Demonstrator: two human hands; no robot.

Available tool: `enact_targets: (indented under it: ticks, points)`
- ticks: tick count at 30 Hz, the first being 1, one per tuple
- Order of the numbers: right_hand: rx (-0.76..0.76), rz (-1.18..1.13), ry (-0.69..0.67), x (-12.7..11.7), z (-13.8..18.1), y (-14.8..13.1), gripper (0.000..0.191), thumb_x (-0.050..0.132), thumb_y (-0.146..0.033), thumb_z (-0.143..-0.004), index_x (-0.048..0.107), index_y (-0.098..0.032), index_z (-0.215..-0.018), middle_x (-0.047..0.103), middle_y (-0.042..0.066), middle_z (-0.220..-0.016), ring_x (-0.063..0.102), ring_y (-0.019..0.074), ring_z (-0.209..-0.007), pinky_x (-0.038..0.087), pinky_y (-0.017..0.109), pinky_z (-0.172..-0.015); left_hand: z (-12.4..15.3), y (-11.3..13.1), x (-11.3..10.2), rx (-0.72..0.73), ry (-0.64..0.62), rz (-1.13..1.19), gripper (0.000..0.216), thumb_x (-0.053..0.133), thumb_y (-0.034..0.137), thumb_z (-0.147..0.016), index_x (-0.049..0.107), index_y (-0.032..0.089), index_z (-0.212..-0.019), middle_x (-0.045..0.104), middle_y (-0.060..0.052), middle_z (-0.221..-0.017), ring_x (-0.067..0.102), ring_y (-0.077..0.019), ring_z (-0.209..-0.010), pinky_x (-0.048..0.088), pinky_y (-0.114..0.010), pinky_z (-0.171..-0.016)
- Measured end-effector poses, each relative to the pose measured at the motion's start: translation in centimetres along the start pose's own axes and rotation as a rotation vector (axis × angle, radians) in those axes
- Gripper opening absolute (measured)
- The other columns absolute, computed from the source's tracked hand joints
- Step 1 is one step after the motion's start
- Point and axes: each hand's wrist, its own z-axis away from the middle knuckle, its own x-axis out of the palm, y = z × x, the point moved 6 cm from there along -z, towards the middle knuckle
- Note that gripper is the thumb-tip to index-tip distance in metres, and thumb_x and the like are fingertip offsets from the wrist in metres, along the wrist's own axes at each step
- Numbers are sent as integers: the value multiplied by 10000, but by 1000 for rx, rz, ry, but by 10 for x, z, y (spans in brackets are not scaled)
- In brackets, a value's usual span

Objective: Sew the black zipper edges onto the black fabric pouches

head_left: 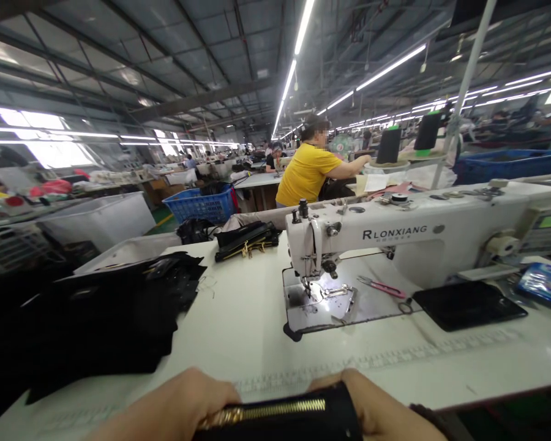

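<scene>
Low in the view, close to my body, a black fabric piece with a gold zipper is held between both hands. My left hand is closed at its left end, by the gold zipper pull. On the other end, my right hand grips the black fabric, its fingers bent over the edge and partly hidden. Beyond the hands stands a white sewing machine, its needle and presser foot over the metal plate. A clear ruler strip runs along the table just past the hands.
Black fabric pieces lie heaped on the left. Several black zippered pieces rest behind. Pink-handled snips and a black phone-like slab lie right of the needle. A person in a yellow shirt works beyond, near a blue crate.
</scene>
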Motion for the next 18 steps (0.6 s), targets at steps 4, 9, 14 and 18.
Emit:
enact_targets:
  ticks: [4,9,14,18]
  points:
    - [10,16,96,-3,-21,12,179,504,-233,-752,621,-140,-654,461,-47,-549,373,68,-491,330,170,-483,-42,-2,8,-38,-198,129,271,637,340,-626,639,190,-851,622,33,-759,555,-167,-710,395,-186,-568]
    - [-29,146,110,0,-44,9,169,459,-222,-756,545,-147,-631,413,-41,-566,332,75,-507,254,185,-443,-78,29,2,196,-158,401,432,660,288,-626,584,193,-1041,614,1,-949,529,-195,-882,382,-248,-775]
    - [23,206,171,-8,-40,11,319,449,-337,-783,348,-179,-525,289,-59,-489,263,72,-457,189,213,-409,-91,24,-1,121,-58,601,288,628,281,-681,601,123,-920,629,-25,-815,559,-190,-771,411,-262,-692]
    - [22,233,168,-8,-29,12,364,447,-352,-787,305,-181,-498,309,-51,-521,283,73,-475,214,221,-432,-88,21,-5,125,-55,781,343,670,256,-644,583,112,-943,634,-42,-852,564,-206,-828,408,-296,-758]
